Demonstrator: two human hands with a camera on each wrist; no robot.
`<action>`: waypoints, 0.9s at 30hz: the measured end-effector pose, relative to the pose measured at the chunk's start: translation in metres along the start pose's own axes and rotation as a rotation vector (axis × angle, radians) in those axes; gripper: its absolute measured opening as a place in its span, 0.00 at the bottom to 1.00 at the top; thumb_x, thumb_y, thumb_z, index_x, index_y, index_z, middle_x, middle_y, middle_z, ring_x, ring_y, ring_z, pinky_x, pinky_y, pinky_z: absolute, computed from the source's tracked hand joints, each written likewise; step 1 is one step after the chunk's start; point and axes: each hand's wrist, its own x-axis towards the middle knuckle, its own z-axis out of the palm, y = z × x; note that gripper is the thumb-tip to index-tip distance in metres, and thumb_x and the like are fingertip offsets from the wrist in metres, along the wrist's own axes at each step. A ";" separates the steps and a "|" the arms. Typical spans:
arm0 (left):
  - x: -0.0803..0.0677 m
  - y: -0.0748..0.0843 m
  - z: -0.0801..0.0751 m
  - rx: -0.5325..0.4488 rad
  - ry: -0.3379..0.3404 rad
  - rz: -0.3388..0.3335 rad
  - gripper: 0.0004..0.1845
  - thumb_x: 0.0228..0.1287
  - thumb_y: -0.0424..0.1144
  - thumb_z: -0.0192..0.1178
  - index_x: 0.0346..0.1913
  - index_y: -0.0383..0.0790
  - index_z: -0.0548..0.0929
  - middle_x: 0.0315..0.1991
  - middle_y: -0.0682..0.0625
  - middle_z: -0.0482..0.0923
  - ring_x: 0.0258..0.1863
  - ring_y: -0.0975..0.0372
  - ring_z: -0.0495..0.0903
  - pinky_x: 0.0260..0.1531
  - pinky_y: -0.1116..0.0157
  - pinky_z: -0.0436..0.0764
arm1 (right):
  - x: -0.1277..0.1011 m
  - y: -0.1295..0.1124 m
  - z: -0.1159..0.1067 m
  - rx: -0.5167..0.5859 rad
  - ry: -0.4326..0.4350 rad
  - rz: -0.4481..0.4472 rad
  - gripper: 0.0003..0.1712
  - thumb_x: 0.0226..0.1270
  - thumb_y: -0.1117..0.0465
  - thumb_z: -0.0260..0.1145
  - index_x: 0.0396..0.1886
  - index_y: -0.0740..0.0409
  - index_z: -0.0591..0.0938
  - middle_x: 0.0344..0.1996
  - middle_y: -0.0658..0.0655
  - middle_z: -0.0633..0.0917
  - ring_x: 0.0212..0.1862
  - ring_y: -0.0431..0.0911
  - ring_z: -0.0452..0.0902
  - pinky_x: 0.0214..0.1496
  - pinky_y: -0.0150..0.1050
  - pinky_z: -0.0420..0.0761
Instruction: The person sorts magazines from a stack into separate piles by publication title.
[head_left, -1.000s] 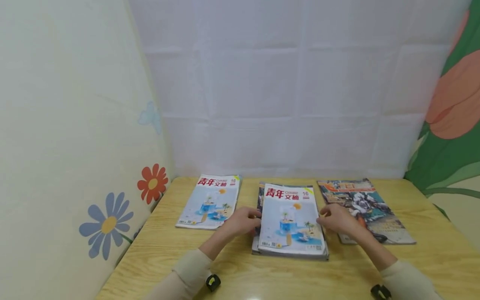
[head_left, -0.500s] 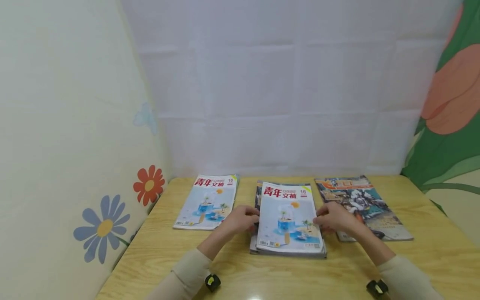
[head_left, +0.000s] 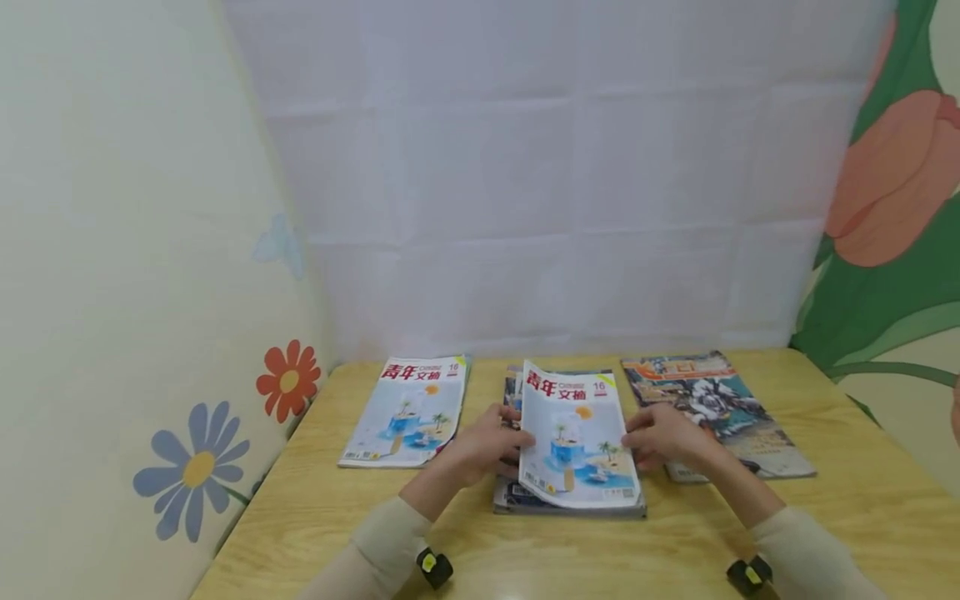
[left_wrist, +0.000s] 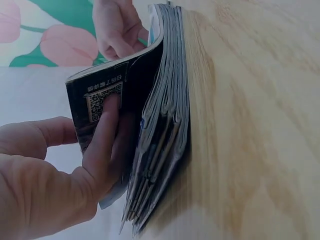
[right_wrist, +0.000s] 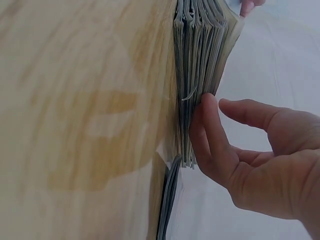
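A magazine with a beach picture on its white cover (head_left: 573, 450) tops a stack of several magazines in the middle of the table. My left hand (head_left: 483, 446) pinches its left edge, thumb over the cover and fingers underneath. That edge bends up, and the left wrist view shows the dark back cover (left_wrist: 105, 102) with a QR code against my fingers. Below it lie the other magazines (left_wrist: 170, 75). At the stack's right side is my right hand (head_left: 667, 437). Its bent fingertips touch the page edges (right_wrist: 202, 55), while the thumb stands slightly apart.
On the wooden table (head_left: 555, 558), a matching beach-cover magazine (head_left: 408, 417) lies to the left. To the right lies a larger magazine with a machine-like figure (head_left: 720, 408), partly behind my right forearm. A white cloth (head_left: 525, 183) hangs behind the table.
My left fingers have slipped under the top magazine and raised its left edge off the stack. The right hand stays at the right edge. The head view has shifted slightly.
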 end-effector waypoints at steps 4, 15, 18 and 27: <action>-0.002 0.002 0.001 0.001 -0.011 0.023 0.31 0.67 0.29 0.64 0.66 0.35 0.59 0.54 0.34 0.76 0.43 0.47 0.85 0.36 0.52 0.86 | 0.001 -0.001 0.001 -0.004 -0.001 0.006 0.19 0.68 0.66 0.70 0.54 0.73 0.79 0.38 0.61 0.84 0.33 0.51 0.84 0.34 0.44 0.86; -0.007 0.014 0.002 -0.027 0.011 0.139 0.28 0.66 0.24 0.60 0.65 0.33 0.61 0.57 0.36 0.79 0.44 0.48 0.85 0.32 0.55 0.85 | -0.001 -0.002 -0.003 0.010 -0.006 0.005 0.28 0.74 0.62 0.65 0.65 0.77 0.72 0.42 0.62 0.84 0.39 0.51 0.83 0.38 0.44 0.85; -0.009 0.018 0.002 -0.046 0.004 0.153 0.28 0.66 0.24 0.60 0.65 0.35 0.61 0.54 0.38 0.81 0.43 0.49 0.85 0.29 0.58 0.84 | -0.001 -0.001 -0.004 0.025 0.008 -0.024 0.32 0.74 0.61 0.65 0.69 0.78 0.68 0.44 0.62 0.83 0.39 0.51 0.80 0.37 0.44 0.83; -0.015 0.025 0.001 -0.080 -0.015 0.196 0.29 0.67 0.23 0.59 0.66 0.36 0.60 0.55 0.39 0.82 0.44 0.49 0.85 0.26 0.61 0.82 | -0.006 -0.003 -0.011 0.070 -0.016 -0.099 0.33 0.73 0.57 0.66 0.68 0.75 0.70 0.47 0.61 0.83 0.46 0.54 0.80 0.46 0.51 0.82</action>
